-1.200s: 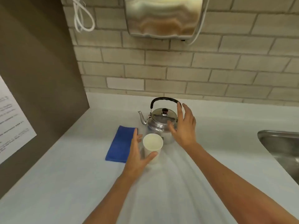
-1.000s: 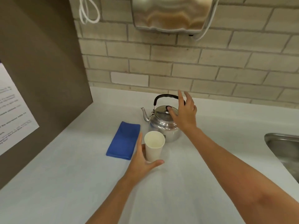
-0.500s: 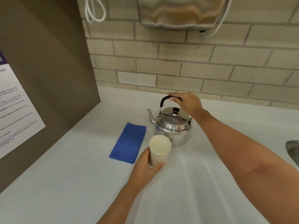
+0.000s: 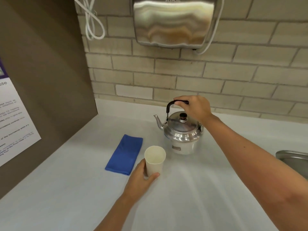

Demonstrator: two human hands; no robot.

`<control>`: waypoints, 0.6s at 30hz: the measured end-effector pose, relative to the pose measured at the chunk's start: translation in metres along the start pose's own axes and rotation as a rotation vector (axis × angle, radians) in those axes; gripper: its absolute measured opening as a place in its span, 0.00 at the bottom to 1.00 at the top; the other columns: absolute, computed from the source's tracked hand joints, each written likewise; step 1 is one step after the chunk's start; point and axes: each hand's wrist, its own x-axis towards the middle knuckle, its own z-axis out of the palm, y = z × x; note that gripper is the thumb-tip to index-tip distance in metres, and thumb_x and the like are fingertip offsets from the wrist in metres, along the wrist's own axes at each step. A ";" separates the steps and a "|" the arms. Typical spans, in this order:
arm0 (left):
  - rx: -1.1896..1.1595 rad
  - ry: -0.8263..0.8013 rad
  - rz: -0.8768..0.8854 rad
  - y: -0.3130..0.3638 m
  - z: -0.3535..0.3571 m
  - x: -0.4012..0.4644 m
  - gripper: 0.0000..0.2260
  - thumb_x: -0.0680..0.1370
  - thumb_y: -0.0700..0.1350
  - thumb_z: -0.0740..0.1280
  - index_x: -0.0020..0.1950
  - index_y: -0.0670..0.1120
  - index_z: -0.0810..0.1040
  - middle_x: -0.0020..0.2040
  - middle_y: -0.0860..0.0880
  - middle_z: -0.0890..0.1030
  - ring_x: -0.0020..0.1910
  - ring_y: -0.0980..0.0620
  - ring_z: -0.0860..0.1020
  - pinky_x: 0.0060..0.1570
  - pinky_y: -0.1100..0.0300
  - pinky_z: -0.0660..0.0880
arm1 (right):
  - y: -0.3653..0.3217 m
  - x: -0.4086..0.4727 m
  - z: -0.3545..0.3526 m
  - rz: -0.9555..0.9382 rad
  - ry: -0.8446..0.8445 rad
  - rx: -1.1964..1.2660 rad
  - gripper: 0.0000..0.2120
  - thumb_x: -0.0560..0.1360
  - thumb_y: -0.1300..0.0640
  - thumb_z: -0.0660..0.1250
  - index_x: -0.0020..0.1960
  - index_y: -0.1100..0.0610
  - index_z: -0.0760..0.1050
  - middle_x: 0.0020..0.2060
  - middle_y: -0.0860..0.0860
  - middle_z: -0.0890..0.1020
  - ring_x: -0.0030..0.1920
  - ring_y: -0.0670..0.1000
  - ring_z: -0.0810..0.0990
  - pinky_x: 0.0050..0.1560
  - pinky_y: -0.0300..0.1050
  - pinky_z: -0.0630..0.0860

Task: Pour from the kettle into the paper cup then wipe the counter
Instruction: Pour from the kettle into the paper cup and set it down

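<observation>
A shiny steel kettle [image 4: 180, 130] with a black bail handle and dark lid knob sits near the back of the white counter [image 4: 183, 189], spout pointing left. My right hand [image 4: 195, 108] is closed over the top of its handle. In front of the kettle stands a white paper cup [image 4: 155, 160], upright and seemingly with nothing in it. My left hand [image 4: 141, 179] wraps its lower part, thumb on the front. A folded blue cloth [image 4: 125, 154] lies flat just left of the cup, untouched.
A steel sink [image 4: 293, 159] shows at the right edge. A brown side panel [image 4: 46, 80] with a printed notice [image 4: 13, 127] bounds the counter on the left. On the brick wall above the kettle hangs a metal hand dryer [image 4: 173, 22], with a white cord [image 4: 93, 22] looped beside it.
My right hand went from open beside the kettle to closed over its handle. My left hand closed around the cup. The view shifted left, so less sink shows.
</observation>
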 end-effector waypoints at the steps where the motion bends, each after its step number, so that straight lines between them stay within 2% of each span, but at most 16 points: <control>1: -0.005 -0.002 0.008 0.000 0.000 0.000 0.24 0.69 0.57 0.71 0.56 0.72 0.61 0.57 0.69 0.71 0.57 0.71 0.71 0.47 0.74 0.70 | -0.003 -0.001 -0.010 -0.008 -0.007 0.007 0.10 0.74 0.45 0.66 0.53 0.44 0.81 0.46 0.46 0.86 0.44 0.50 0.81 0.36 0.39 0.67; 3: -0.014 -0.007 0.019 0.000 0.001 0.000 0.24 0.70 0.55 0.72 0.58 0.69 0.62 0.58 0.65 0.72 0.58 0.65 0.72 0.49 0.71 0.70 | -0.008 -0.003 -0.028 -0.027 -0.024 0.024 0.09 0.73 0.44 0.67 0.51 0.42 0.81 0.47 0.44 0.86 0.46 0.48 0.81 0.36 0.37 0.66; 7: -0.015 -0.016 0.046 0.001 0.002 0.002 0.24 0.71 0.51 0.72 0.62 0.61 0.65 0.58 0.62 0.74 0.57 0.64 0.73 0.50 0.70 0.70 | -0.020 -0.006 -0.060 -0.025 -0.143 0.034 0.10 0.70 0.40 0.67 0.49 0.39 0.81 0.50 0.43 0.85 0.51 0.48 0.79 0.43 0.42 0.69; 10: -0.006 -0.010 0.052 -0.001 0.002 0.003 0.27 0.71 0.49 0.72 0.67 0.51 0.65 0.61 0.55 0.75 0.59 0.57 0.74 0.58 0.60 0.72 | -0.034 -0.009 -0.077 -0.046 -0.279 -0.049 0.09 0.69 0.38 0.67 0.48 0.37 0.80 0.44 0.41 0.83 0.48 0.47 0.77 0.40 0.42 0.68; 13: -0.005 -0.012 0.051 0.000 0.003 0.003 0.27 0.71 0.50 0.72 0.67 0.51 0.65 0.60 0.54 0.75 0.59 0.55 0.74 0.57 0.59 0.71 | -0.050 -0.017 -0.084 -0.106 -0.381 -0.127 0.09 0.69 0.38 0.67 0.48 0.37 0.79 0.39 0.38 0.80 0.42 0.44 0.74 0.34 0.37 0.65; 16: -0.020 -0.016 0.056 0.000 0.003 0.002 0.25 0.71 0.50 0.72 0.64 0.55 0.65 0.58 0.57 0.74 0.58 0.57 0.74 0.54 0.63 0.70 | -0.063 -0.026 -0.084 -0.165 -0.431 -0.184 0.10 0.69 0.38 0.67 0.48 0.39 0.80 0.42 0.39 0.81 0.43 0.44 0.75 0.35 0.38 0.66; 18: -0.022 -0.019 0.059 -0.001 0.003 0.003 0.26 0.71 0.51 0.72 0.65 0.54 0.65 0.58 0.57 0.74 0.58 0.57 0.74 0.55 0.62 0.71 | -0.071 -0.030 -0.083 -0.203 -0.463 -0.236 0.10 0.70 0.39 0.67 0.48 0.39 0.80 0.38 0.39 0.79 0.42 0.45 0.75 0.35 0.39 0.67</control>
